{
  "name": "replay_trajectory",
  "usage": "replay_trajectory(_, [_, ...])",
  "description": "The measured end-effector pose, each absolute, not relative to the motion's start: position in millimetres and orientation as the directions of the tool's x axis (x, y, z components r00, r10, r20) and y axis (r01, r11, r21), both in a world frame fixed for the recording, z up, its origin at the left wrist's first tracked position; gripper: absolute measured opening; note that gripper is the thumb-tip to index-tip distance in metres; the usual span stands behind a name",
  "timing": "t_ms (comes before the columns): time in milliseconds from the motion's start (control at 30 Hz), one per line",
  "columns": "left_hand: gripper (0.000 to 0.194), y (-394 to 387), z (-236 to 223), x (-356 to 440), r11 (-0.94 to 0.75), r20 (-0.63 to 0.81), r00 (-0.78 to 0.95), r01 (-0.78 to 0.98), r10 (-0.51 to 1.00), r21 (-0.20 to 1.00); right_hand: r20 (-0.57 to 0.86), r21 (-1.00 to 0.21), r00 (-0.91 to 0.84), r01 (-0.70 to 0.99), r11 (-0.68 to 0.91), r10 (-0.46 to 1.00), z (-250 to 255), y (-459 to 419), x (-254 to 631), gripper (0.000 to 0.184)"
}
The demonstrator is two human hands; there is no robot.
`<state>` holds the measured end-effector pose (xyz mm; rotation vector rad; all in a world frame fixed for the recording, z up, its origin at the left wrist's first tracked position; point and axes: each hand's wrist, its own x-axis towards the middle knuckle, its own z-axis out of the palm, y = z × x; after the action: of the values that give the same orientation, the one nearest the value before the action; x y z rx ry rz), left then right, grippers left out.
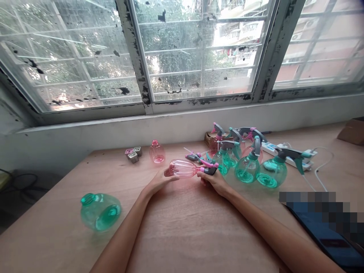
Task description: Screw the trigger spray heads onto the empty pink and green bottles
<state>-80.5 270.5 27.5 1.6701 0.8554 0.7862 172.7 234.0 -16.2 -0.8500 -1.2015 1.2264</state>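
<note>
A clear pink spray bottle (183, 168) lies sideways between my hands, its neck toward the right. My left hand (163, 178) is wrapped round its base end. At the other end my right hand (212, 180) grips the pink and grey spray head (209, 170) by its collar, which sits at the bottle's neck. Whether the collar is fully tight I cannot tell. Just behind the held bottle, a loose grey and pink spray head (193, 156) with a thin tube rests on the table.
An open pink bottle (157, 152) stands behind, beside small grey and pink blocks (133, 154). A green bottle without a head (101, 212) is at the left. Several assembled spray bottles (247, 168) crowd the right, near power strips (295, 159) and a dark tablet-like device (321, 231).
</note>
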Motion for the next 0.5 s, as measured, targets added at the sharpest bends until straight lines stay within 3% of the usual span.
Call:
replay_trajectory(167, [0.088,272.0,18.1,-78.3,-0.195,0.160,0.509,0.015,0.846,0.981,0.157,-0.960,-0.050,-0.240,0.141,0.986,-14.1,232.7,172.5,0.037])
replay_trajectory(367, [0.060,268.2,27.0,-79.3,-0.186,0.075,0.506,0.173,0.859,0.967,0.185,-0.955,-0.052,-0.245,0.168,0.981,-14.8,233.1,172.9,0.038])
replay_trajectory(500, [0.091,267.2,25.1,-76.7,-0.192,0.134,0.509,0.061,0.850,0.980,0.163,-0.957,-0.045,-0.251,0.146,0.986,-12.2,232.0,171.9,0.037])
